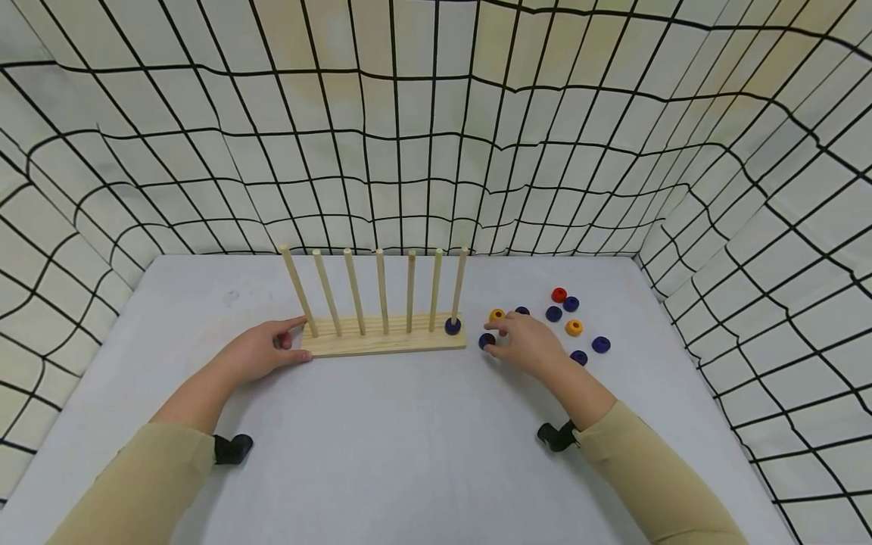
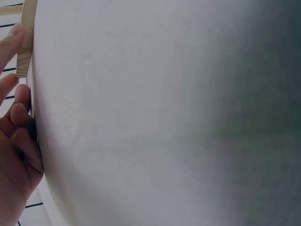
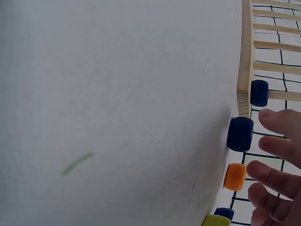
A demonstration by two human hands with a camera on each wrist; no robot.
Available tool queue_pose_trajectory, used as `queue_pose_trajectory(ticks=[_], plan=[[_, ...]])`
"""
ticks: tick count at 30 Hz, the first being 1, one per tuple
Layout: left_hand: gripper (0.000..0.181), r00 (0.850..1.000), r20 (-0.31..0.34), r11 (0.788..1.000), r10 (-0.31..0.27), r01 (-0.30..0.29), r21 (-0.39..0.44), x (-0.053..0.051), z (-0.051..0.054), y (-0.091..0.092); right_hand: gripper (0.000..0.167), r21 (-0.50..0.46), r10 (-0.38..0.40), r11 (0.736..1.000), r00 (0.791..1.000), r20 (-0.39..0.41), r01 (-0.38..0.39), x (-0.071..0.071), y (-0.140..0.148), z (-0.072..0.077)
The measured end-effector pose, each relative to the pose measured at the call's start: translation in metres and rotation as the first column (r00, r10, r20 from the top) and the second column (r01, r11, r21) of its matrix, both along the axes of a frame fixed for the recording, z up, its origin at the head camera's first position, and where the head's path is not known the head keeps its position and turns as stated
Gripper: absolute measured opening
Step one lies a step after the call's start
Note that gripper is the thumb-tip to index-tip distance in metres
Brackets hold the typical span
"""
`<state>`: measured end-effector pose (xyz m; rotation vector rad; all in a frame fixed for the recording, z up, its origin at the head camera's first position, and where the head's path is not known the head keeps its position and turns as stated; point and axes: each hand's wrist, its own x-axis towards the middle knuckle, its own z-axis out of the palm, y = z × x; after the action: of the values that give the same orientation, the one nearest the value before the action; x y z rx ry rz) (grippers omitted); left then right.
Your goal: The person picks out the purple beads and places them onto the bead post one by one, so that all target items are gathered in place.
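A wooden peg rack lies lengthwise on the white table, with several upright pegs. One dark blue bead sits at the foot of its rightmost peg. My left hand holds the rack's left end between thumb and forefinger, the other fingers curled below. Just past the rack's right end, my right hand hovers with fingers spread above a loose dark blue bead. The right wrist view shows a gap between those fingertips and the bead. An orange bead lies beside it, under the same hand.
Around and beyond my right hand lie more loose beads, among them a red bead, an orange bead and a blue bead. Black netting over white walls borders the table at the back and sides.
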<state>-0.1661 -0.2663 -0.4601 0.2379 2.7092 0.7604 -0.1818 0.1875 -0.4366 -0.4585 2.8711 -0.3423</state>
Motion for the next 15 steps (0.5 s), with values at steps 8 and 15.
queue_pose_trajectory(ticks=[8, 15], plan=[[0.088, 1.0, -0.002, 1.0, -0.001, 0.001, -0.001, 0.0004, 0.0005, -0.0009, 0.047, 0.024, 0.006, 1.0, 0.998, 0.06, -0.007, -0.0053, -0.0006, -0.0034], [0.088, 1.0, -0.007, 1.0, -0.008, 0.008, 0.008, -0.0005, -0.002, -0.0023, 0.043, 0.019, -0.021, 1.0, 0.995, 0.099, 0.019, -0.0083, 0.0, -0.0068]])
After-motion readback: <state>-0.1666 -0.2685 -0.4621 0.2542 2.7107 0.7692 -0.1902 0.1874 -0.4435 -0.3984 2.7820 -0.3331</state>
